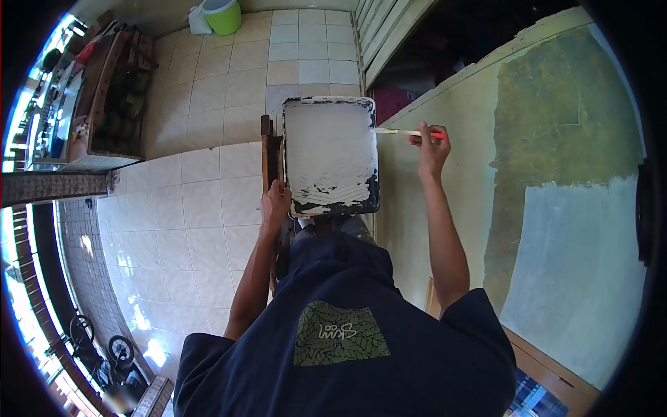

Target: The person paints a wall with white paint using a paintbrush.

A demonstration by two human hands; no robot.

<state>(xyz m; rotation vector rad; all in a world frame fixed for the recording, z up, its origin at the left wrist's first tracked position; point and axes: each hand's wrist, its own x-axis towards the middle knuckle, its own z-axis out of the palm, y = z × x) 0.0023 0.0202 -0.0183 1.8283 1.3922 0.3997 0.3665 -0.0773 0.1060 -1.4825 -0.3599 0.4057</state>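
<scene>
A black paint tray point(330, 139), coated with white paint, lies in front of me; dark patches show through at its near end. My right hand point(433, 147) is closed around a thin paintbrush point(401, 131) with a red-ended handle. The brush points left, its bristles at the tray's right rim. My left hand point(276, 201) is closed at the tray's near left rim, next to a brown wooden frame point(267, 156); its fingers are partly hidden.
To my right, a wall point(434, 208) carries a greenish-brown patch point(556, 104) and a pale painted area point(577, 257). Tiled floor point(201, 187) lies below. A wooden cabinet point(114, 104) stands at far left, a green bucket point(222, 17) at the back, and a bicycle point(119, 351) at lower left.
</scene>
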